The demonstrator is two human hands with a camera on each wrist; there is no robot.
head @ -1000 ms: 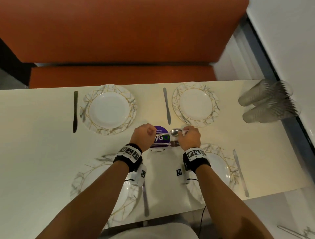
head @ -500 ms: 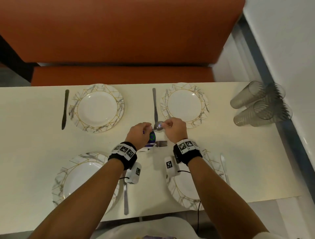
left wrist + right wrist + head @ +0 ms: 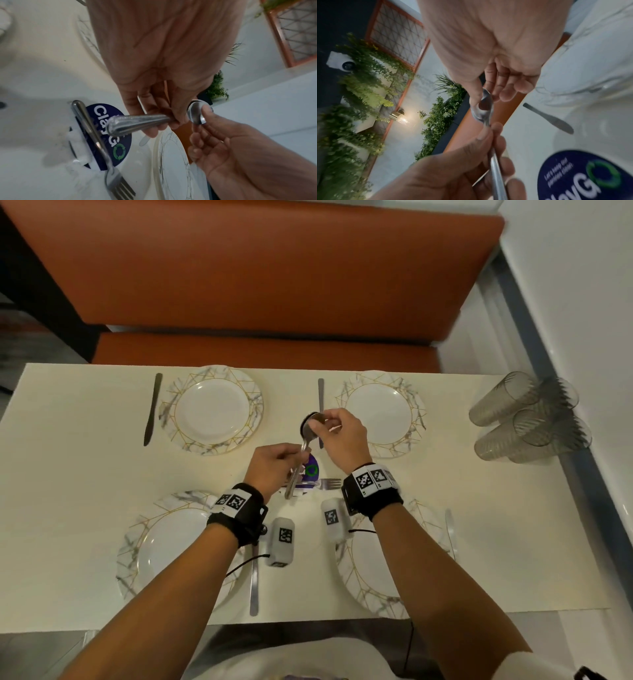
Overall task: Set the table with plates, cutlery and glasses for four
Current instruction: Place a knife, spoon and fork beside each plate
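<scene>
My left hand [image 3: 279, 465] grips the handles of a small bundle of metal spoons [image 3: 137, 121] above the table's middle. My right hand [image 3: 337, 429] pinches a spoon bowl [image 3: 310, 426] at the bundle's far end between thumb and fingers [image 3: 206, 108]. The bowl [image 3: 483, 108] stands upright beside the right thumb. A fork [image 3: 329, 483] lies on a purple sticker [image 3: 311, 471] under the hands. Four marble-rimmed plates sit at far left [image 3: 214, 409], far right [image 3: 380, 412], near left [image 3: 164, 546] and near right [image 3: 373, 570]. A knife [image 3: 321, 393] lies beside each plate.
Several clear ribbed glasses [image 3: 527, 419] lie on their sides at the table's right end by the wall. An orange bench [image 3: 260, 347] runs along the far side. The table's near edge [image 3: 308, 616] is close to my body.
Both hands have lifted the spoons off the sticker. My right hand has moved away from me with the spoon bowl. The fork stays on the table.
</scene>
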